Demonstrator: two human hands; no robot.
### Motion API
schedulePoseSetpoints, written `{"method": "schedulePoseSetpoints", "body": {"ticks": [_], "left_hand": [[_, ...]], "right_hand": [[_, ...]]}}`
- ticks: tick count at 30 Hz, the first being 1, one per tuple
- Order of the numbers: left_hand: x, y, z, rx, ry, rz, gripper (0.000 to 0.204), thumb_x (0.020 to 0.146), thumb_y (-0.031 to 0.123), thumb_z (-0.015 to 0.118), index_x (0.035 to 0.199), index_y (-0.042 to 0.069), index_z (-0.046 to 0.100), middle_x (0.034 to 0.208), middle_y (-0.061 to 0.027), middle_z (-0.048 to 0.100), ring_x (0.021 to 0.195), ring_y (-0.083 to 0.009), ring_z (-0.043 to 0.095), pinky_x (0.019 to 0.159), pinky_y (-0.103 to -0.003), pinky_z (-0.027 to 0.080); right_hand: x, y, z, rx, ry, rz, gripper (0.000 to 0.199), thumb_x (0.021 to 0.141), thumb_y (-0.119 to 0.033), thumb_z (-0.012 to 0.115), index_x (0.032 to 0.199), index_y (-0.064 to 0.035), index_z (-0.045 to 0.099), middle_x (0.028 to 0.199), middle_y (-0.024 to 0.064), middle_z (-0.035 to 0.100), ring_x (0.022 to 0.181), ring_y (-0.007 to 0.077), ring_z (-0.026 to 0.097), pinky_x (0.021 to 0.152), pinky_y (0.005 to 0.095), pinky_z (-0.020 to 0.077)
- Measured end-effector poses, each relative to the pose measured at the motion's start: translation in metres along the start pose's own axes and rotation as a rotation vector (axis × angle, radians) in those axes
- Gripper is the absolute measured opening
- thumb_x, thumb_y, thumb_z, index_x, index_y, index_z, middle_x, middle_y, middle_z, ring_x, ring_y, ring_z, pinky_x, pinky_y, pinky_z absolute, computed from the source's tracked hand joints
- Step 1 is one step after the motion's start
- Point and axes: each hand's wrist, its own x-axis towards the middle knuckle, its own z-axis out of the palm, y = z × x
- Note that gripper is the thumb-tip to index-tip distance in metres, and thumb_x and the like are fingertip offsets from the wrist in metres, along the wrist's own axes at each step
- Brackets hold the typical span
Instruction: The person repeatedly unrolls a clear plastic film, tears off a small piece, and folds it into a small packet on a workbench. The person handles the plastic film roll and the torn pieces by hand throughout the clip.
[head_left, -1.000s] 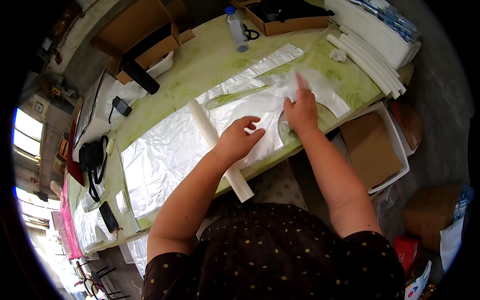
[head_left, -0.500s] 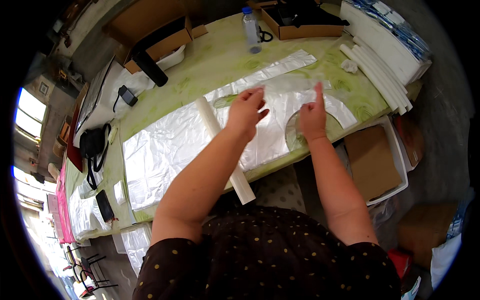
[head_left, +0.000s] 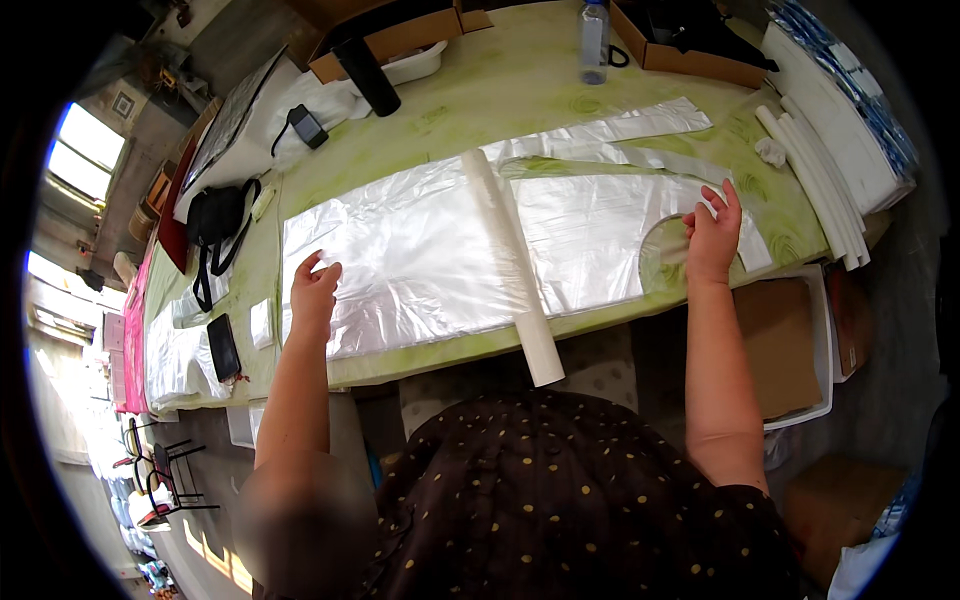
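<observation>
Left hand [head_left: 315, 290] now spread wide, flattening glossy crinkled plastic sheet [head_left: 420, 255]

Both arms stretched wide apart, left hand [head_left: 314, 287] and right hand [head_left: 712, 232] flat, palms down

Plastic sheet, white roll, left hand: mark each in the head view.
plastic sheet [head_left: 410, 265], head view, flat stretch left of the roll.
white roll [head_left: 508, 262], head view, middle of its length, lying across the sheet.
left hand [head_left: 314, 288], head view, back of the hand, on the sheet's left end.
</observation>
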Motion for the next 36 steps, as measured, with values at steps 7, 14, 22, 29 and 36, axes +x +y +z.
{"method": "schedulePoseSetpoints", "body": {"ticks": [7,14,22,29,36], "left_hand": [[0.003,0.007,0.046,0.370,0.299,0.858,0.050,0.081,0.001,0.072,0.130,0.008,0.060,0.123,-0.0137,0.061,0.113,-0.0308,0.058,0.097,-0.041,0.048],[-0.085,0.011,0.150,0.354,-0.306,0.934,0.048,0.086,0.013,0.069,0.133,0.006,0.058,0.135,-0.0136,0.058,0.129,-0.0355,0.049,0.112,-0.046,0.037],[-0.090,-0.002,0.147,0.753,-0.363,0.940,0.060,0.090,0.025,0.066,0.144,0.004,0.051,0.152,-0.0139,0.045,0.143,-0.0349,0.037,0.120,-0.047,0.029],[-0.076,0.056,0.127,0.453,-0.366,1.284,0.051,0.089,0.016,0.068,0.138,0.008,0.058,0.148,-0.0140,0.049,0.137,-0.0381,0.045,0.114,-0.049,0.037],[-0.050,0.039,0.134,0.388,-0.305,1.218,0.031,0.091,0.024,0.070,0.118,0.009,0.069,0.144,-0.0146,0.056,0.139,-0.0416,0.044,0.114,-0.050,0.038]], "right_hand": [[-0.018,0.012,-0.011,-0.064,-0.106,-0.208,0.039,0.093,0.001,0.058,0.132,-0.0058,0.058,0.117,0.0053,0.064,0.082,0.0123,0.061,0.073,0.0260,0.0503],[-0.149,-0.028,0.039,-0.270,-0.623,-0.556,0.027,0.084,0.001,0.066,0.111,-0.0028,0.067,0.113,0.0129,0.068,0.102,0.0284,0.064,0.092,0.0365,0.0515],[-0.198,-0.036,0.065,-0.264,-1.048,-0.660,0.032,0.077,-0.004,0.073,0.108,-0.0070,0.070,0.123,0.0116,0.067,0.124,0.0387,0.056,0.105,0.0466,0.0468],[-0.200,-0.046,0.072,-0.343,-1.089,-0.699,0.030,0.077,-0.005,0.073,0.107,-0.0071,0.071,0.123,0.0114,0.068,0.122,0.0388,0.056,0.105,0.0468,0.0461],[-0.198,-0.047,0.074,-0.472,-0.843,-0.753,0.026,0.081,-0.007,0.072,0.107,-0.0057,0.069,0.124,0.0155,0.064,0.121,0.0412,0.055,0.105,0.0488,0.0450]]}}
